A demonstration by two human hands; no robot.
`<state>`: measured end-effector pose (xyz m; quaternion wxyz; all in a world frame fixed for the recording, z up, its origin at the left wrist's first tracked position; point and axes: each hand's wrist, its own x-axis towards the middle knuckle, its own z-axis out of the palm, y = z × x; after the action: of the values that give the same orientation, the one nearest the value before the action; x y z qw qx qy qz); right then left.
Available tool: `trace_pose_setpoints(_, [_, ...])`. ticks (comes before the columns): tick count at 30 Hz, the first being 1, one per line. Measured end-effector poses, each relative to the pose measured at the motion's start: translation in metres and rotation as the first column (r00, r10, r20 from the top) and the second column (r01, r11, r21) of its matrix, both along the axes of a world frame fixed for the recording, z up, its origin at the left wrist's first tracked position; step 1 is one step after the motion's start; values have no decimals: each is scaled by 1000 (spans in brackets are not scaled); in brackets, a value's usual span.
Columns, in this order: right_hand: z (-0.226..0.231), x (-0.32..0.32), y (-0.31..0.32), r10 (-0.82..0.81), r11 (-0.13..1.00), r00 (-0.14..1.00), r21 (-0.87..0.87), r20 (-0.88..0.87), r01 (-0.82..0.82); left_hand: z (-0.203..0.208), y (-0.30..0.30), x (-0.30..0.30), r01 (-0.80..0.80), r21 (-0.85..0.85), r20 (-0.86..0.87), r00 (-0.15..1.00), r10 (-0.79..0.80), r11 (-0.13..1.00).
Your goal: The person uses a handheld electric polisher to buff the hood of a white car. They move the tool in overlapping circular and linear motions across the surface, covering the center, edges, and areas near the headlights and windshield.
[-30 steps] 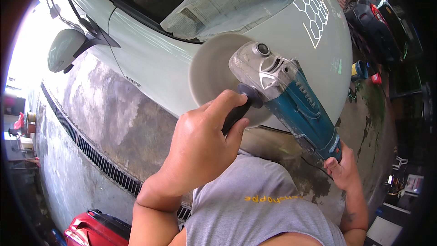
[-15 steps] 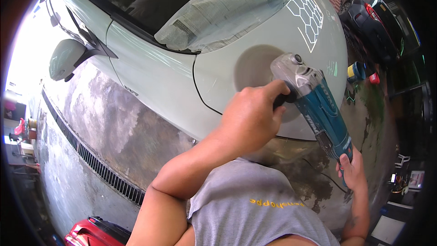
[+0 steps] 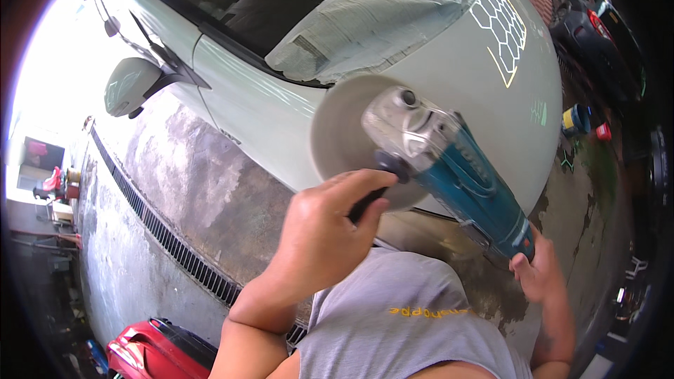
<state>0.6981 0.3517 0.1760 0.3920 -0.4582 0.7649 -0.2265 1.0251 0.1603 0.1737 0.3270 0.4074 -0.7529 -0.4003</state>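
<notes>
A teal rotary polisher [image 3: 481,196] with a silver head lies across the front of a pale grey-white car [image 3: 449,77]. Its large round pad [image 3: 333,130] is smeared by spinning and appears to be against the paint of the fender and bonnet area. My left hand [image 3: 316,231] wraps round the black side handle [image 3: 368,202] near the head. At the far end of the body, my right hand [image 3: 540,270] grips the rear handle, mostly hidden under the fingers.
Masking paper [image 3: 379,24] covers the base of the windscreen. The side mirror [image 3: 132,85] juts out at left. A drain grate [image 3: 168,231] runs along the floor; a red case-like object [image 3: 154,351] is behind me. A blue container [image 3: 576,119] stands at right, near a dark car [image 3: 597,49].
The polisher has moved left and looks closer, its pad now nearer the fender's edge. Both hands keep their grip. My view has shifted, so the car appears further right.
</notes>
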Motion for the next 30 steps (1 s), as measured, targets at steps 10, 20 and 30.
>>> trace_pose_setpoints(10, [-105, -41, 192, -241, 970, 951, 72, 194, 232, -51, 34, -123, 544, -19, 255, 814, -522, 839])
trace_pose_setpoints(20, [-170, 62, 258, -567, 763, 544, 144, 618, 631, -55, 31, -124, 714, 104, 284, 646, -709, 692])
trace_pose_setpoints(30, [-134, 143, 120, -230, 940, 817, -98, 528, 328, -43, 6, 48, 346, 10, 424, 848, -318, 938])
